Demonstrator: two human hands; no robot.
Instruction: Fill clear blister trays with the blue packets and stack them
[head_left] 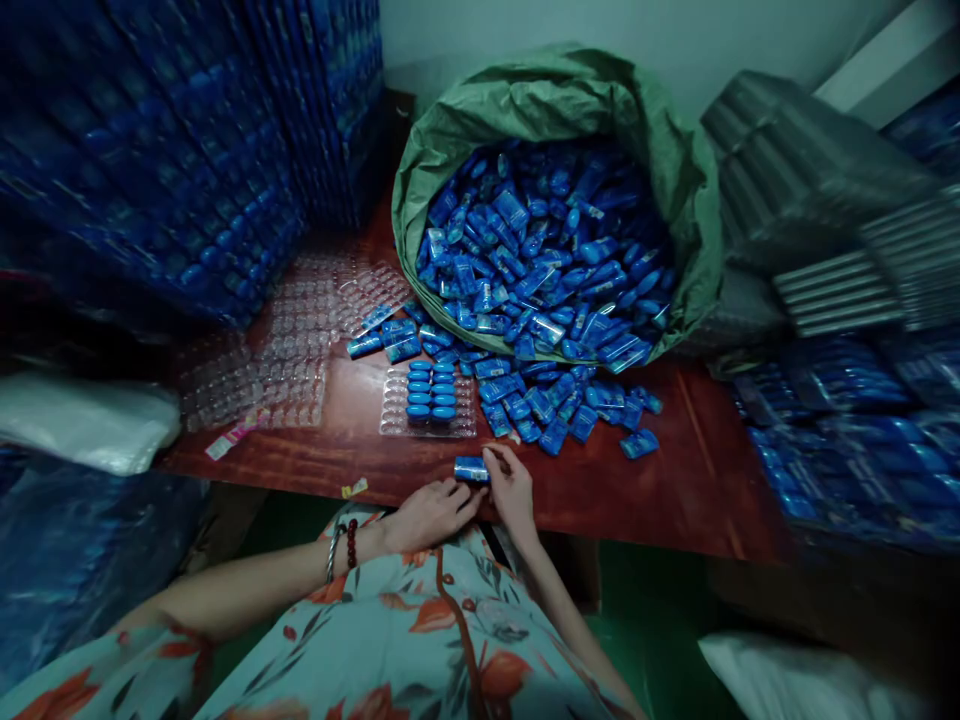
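Observation:
A small blue shiny packet (469, 468) is held up just above the front edge of the table. My right hand (511, 492) is closed on its right end, thumb and fingers pinching it. From below and left, my left hand (429, 516) reaches the packet's lower edge, its fingers bent together against it. Just beyond lies a clear blister tray (393, 412), with two columns of blue oval pieces (431, 390) in its middle cells and clear cells on either side. Loose blue packets (540, 405) like the held one are heaped behind and to the right.
A large green sack (705, 230) lies open toward me, full of blue packets. Clear trays (300, 330) are spread at left, beside tall stacks of filled blue trays (187, 180). Grey tray stacks (810, 170) and blue packs (862, 430) stand right. The wooden table (697, 490) ends near my waist.

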